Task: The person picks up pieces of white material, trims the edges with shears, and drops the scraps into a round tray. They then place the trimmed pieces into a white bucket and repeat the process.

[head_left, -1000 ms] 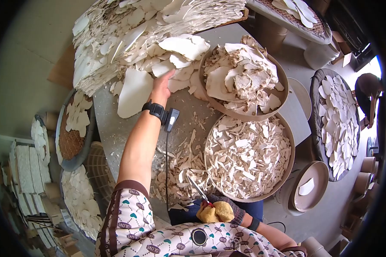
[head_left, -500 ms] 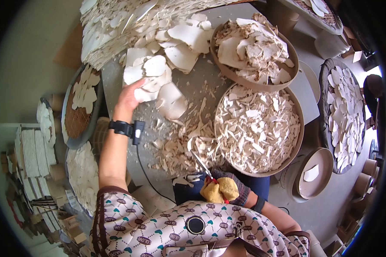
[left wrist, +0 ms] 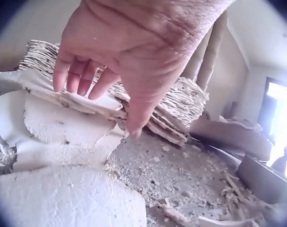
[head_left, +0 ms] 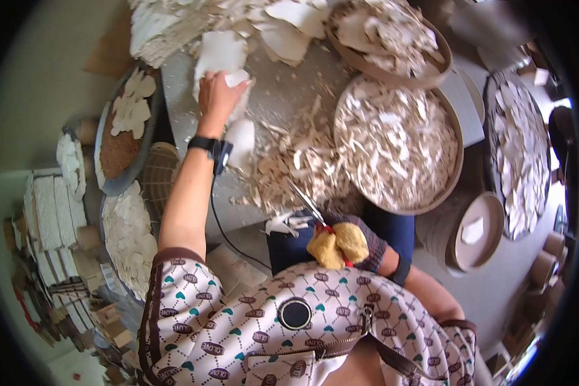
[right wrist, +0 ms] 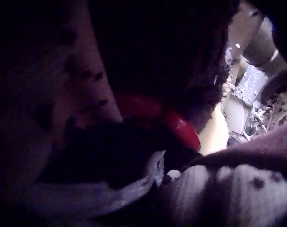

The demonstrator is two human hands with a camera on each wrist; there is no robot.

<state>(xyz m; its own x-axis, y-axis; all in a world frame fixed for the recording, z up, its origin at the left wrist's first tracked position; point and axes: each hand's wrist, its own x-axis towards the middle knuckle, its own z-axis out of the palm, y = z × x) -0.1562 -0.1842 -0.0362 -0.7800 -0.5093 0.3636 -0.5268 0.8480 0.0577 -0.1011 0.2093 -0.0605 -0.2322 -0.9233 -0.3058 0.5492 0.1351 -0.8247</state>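
Note:
My left hand (head_left: 222, 100) bends over white flat pieces (head_left: 220, 53) on the grey table; in the left wrist view, the hand (left wrist: 124, 56) pinches a piece (left wrist: 70, 101) between its fingers and thumb. Another pale piece (head_left: 240, 145) lies beside the wrist. Near my lap, my gloved right hand (head_left: 370, 248) grips scissors (head_left: 307, 204) with red handles, partly wrapped in yellow padding (head_left: 338, 246). The blades point up and left. The right wrist view is dark, showing a red handle (right wrist: 185, 131) and little of the grip.
Beside the right hand is a round tray (head_left: 458, 157) of pale scraps, with a tray (head_left: 431, 80) of rough pieces above it. Loose trimmings (head_left: 302, 170) cover the near table. Stacked sheets (head_left: 164, 32) stand at the back left; a cable (head_left: 222, 225) hangs from the left wrist.
The view has shifted, moving the table upward in frame. My left hand went from the pile to pieces nearer the table's left side, and its fingers now bend over them. The right hand keeps the scissors.

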